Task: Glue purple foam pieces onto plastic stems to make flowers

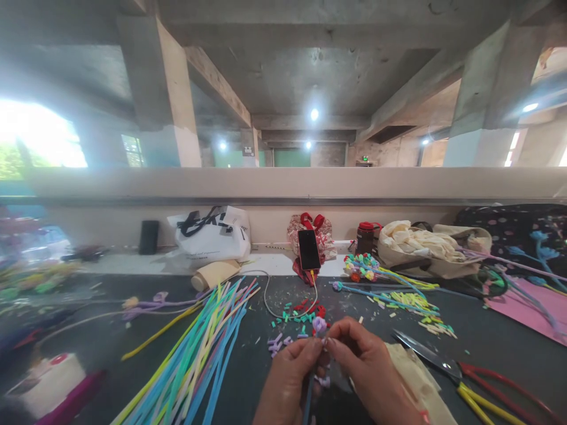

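Observation:
A small lilac fuzzy flower (319, 325) stands upright between my hands, and a grey-blue pipe-cleaner stem (308, 396) runs down below it. My left hand (290, 369) is closed, with thumb and forefinger pinching just under the flower head. From the other side my right hand (370, 363) is closed too, its fingertips pinching a small lilac piece (323, 341) against the flower's base; the fingers partly hide it. Short lilac pieces (274, 344) lie left of the flower, with green pieces (305, 317) and red pieces (319, 310) behind.
Long coloured pipe cleaners (199, 348) spread at left. Scissors (436, 357) with red and yellow handles lie at right, beside a beige cloth (416, 378). Behind are a cabled phone (309, 249), a white bag (221, 236), finished flowers (361, 267), and yellow-green pieces (407, 302).

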The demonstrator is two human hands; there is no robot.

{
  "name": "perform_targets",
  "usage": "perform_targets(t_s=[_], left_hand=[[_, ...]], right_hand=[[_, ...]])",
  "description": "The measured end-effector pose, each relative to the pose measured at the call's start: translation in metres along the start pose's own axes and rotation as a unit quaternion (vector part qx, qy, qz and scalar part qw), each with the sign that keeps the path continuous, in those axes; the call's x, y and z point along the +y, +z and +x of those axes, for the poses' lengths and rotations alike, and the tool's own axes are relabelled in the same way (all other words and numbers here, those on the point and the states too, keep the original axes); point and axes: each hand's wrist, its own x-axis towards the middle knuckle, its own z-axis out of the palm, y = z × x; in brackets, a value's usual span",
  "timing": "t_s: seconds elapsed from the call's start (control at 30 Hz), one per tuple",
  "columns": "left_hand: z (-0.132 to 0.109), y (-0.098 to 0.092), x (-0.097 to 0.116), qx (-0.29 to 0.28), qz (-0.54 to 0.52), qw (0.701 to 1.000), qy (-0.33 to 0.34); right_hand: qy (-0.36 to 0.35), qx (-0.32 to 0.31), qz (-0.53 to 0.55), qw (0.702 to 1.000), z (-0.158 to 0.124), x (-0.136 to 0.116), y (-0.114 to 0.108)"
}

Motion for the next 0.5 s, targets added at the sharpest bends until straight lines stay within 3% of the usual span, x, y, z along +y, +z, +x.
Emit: perform_targets(t_s=[0.27,0.5], left_hand=[[0.0003,-0.0004,0.0010,-0.016,-0.010,1.000,0.025],[-0.0005,-0.0027,0.0006,-0.020,0.010,0.999,0.023]], right_hand=[[-0.002,0.005,-0.005,1.000,0.0011,0.0020,0.0052],[0.087,-0.080,0.184,0.976,0.0047,-0.0048,0.0020]])
